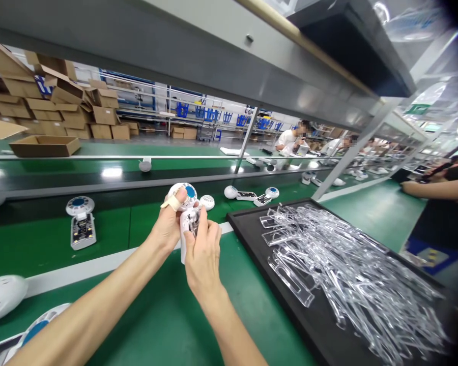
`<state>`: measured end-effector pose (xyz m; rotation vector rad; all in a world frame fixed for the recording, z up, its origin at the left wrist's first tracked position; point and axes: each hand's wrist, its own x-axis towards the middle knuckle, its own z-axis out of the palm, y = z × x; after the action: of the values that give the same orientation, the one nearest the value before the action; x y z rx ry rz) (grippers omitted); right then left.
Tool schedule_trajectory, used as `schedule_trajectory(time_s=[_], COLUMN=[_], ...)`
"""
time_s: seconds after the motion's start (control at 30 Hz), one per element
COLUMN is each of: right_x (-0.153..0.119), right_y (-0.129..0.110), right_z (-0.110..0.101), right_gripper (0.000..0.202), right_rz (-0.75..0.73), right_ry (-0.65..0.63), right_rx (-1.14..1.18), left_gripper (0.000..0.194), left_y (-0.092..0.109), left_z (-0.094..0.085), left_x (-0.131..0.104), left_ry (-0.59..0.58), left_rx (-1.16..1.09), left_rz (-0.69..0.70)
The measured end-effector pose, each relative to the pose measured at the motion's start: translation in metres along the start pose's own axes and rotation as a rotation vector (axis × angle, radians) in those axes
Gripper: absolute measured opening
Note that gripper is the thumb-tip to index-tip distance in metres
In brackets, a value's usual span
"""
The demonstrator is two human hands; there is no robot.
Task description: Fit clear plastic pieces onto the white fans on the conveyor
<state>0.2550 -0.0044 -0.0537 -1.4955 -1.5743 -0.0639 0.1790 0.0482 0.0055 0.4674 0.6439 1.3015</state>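
Note:
Held up at the middle of the view is a white device (pixel 184 239) with a round head and a blue disc. My left hand (pixel 167 223) is closed round its head, the thumb over the white rim and a pale wrap on one finger. My right hand (pixel 204 249) grips the handle, thumb and fingers at its open side, where inner parts show. A small round white piece (pixel 206 202) sits just beyond my right fingertips; whether it belongs to the held device I cannot tell. Another device (pixel 83 231) with its circuit board exposed lies on the green surface to the left.
A black tray (pixel 248 241) of clear plastic pieces (pixel 339 264) stands to the right. More white devices (pixel 248 194) lie beyond my hands and at the lower left. A metal post (pixel 338 165) rises behind the tray; a person's arm (pixel 438 189) is at far right.

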Motion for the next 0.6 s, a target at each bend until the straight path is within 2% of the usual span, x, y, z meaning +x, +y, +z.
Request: schedule_trajectory(time_s=[0.17, 0.43, 0.6], right_x=[-0.002, -0.006, -0.013], right_y=[-0.004, -0.015, -0.006], right_z=[0.010, 0.003, 0.000], right_gripper=[0.055, 0.059, 0.061], right_rz=[0.107, 0.173, 0.196], right_ry=[0.001, -0.042, -0.267], right_rx=[0.091, 0.149, 0.359], left_gripper=[0.022, 0.035, 0.046], left_y=[-0.001, 0.003, 0.010], left_z=[-0.002, 0.003, 0.007], left_x=[0.001, -0.001, 0.000], left_ry=[-0.004, -0.013, -0.045], left_rx=[-0.019, -0.018, -0.001], left_rz=[-0.002, 0.112, 0.217])
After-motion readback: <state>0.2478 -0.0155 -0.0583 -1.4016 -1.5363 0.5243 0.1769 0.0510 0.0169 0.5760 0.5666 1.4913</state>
